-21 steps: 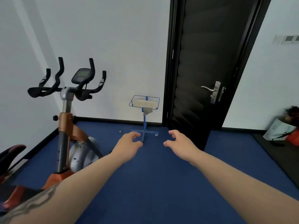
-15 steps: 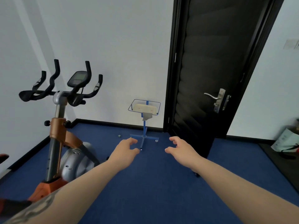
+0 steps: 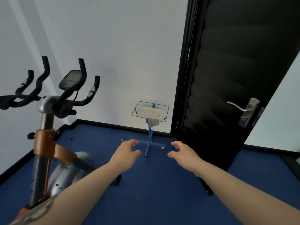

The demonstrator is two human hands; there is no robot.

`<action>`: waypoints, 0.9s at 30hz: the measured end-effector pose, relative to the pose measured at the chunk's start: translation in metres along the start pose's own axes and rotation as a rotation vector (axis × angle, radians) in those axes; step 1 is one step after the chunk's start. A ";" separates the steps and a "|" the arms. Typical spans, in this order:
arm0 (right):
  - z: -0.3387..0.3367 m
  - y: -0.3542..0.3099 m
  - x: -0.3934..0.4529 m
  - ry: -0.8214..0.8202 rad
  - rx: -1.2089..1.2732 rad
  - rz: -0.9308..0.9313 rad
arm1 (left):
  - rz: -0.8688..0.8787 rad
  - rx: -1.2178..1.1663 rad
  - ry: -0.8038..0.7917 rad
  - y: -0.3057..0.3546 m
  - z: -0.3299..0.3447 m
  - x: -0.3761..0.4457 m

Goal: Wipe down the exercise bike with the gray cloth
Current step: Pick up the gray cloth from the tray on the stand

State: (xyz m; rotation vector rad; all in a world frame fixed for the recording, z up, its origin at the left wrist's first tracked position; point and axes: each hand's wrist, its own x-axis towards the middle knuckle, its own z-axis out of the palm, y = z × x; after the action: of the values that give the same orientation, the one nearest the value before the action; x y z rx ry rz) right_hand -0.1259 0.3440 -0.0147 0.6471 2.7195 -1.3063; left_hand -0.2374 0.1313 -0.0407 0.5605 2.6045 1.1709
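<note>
Two bare hands, left hand [image 3: 126, 155] and right hand [image 3: 186, 155], reach out with fingers loosely spread, holding nothing, toward small gray cloth [image 3: 152, 122] hanging off blue wire-tray stand [image 3: 149, 137] by wall; black-handled orange-and-silver exercise bike [image 3: 47, 127] stands left; no readable writing.

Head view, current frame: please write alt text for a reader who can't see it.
Two bare hands, the left hand and the right hand, reach forward empty over blue carpet toward a small blue stand with a clear tray. A gray cloth hangs from the tray's front edge. A black-and-orange exercise bike stands at left, a black door at right.
</note>
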 end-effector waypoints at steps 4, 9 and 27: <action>-0.005 -0.013 0.073 0.037 0.016 0.039 | 0.017 0.026 -0.027 -0.011 -0.016 0.071; 0.000 -0.015 0.148 0.053 0.050 0.059 | 0.029 0.052 -0.062 -0.020 -0.019 0.151; -0.039 0.038 0.426 -0.113 -0.013 0.068 | -0.112 0.080 -0.084 -0.037 0.076 0.395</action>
State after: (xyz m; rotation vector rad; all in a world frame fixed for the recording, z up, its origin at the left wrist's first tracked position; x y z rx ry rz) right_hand -0.4941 0.5422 -0.1138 0.6383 2.5904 -1.2689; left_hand -0.5746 0.3299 -0.1386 0.4620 2.5836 0.9920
